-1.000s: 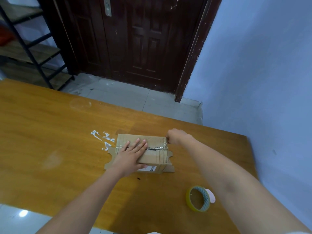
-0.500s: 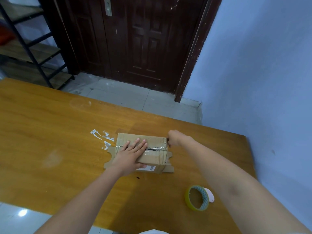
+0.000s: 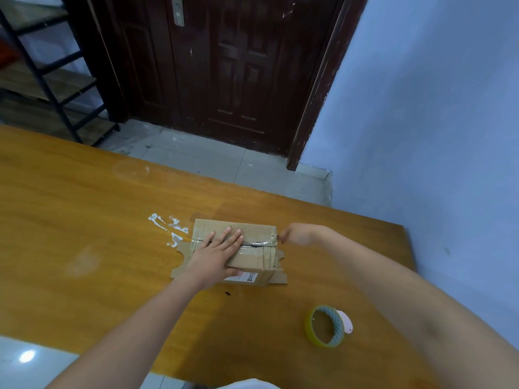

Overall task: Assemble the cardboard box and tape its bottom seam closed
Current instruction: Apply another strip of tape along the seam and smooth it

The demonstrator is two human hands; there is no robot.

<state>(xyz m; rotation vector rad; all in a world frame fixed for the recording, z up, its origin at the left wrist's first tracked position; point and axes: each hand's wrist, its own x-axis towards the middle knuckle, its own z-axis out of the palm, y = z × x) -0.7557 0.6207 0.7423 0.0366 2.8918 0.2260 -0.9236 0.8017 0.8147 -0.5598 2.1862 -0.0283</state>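
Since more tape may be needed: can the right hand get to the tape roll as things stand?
Probably yes: the right hand is at the cardboard box's end, and bare table lies between it and the tape roll.

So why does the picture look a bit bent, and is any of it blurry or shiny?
In the head view, the wide lens bows the door frame and the table edge; the right hand at the box end is smeared by motion, while the left hand is sharp; light glints off the tape along the seam and off the floor at lower left.
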